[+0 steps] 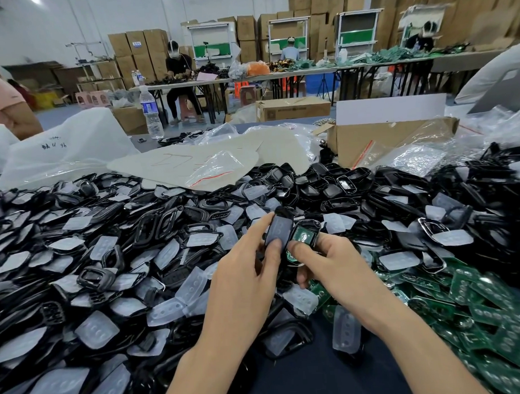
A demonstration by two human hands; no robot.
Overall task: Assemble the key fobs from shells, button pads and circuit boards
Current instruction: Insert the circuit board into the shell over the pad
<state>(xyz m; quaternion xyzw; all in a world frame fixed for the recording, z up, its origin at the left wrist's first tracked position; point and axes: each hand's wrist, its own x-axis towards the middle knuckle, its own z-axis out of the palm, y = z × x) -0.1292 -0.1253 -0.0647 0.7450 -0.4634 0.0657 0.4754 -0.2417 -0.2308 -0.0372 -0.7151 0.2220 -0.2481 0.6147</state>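
The left hand (249, 273) was seen raised over the heap, with a black shell (281, 212) pinched between the thumb (273, 246), laid on its lower end, and the index finger (261, 227), stretched along its left edge; the remaining fingers were hidden behind the shell, so their lie could not be told; a translucent button pad (279, 230) was seated in the face of that shell. Just beside it, touching or nearly so, a second shell (308, 224) was gripped by the right hand (334, 262); a green circuit board (302, 235) was seen lying in it, the right thumb (296, 251) being pressed on the board's near end and the other fingers curled beneath. Both pieces were held tilted above the near middle of the table (318, 377), whose dark surface was shown only between the forearms. A deep heap of black shells and pale pads (122, 246) was spread across the left and the far side; a pile of green boards (487, 312) was gathered at the right; one loose pad (346, 329) was propped on edge near the right wrist. Behind the heap a torn cardboard box (377, 138), clear plastic bags (65, 147) and a water bottle (151, 112) were set.
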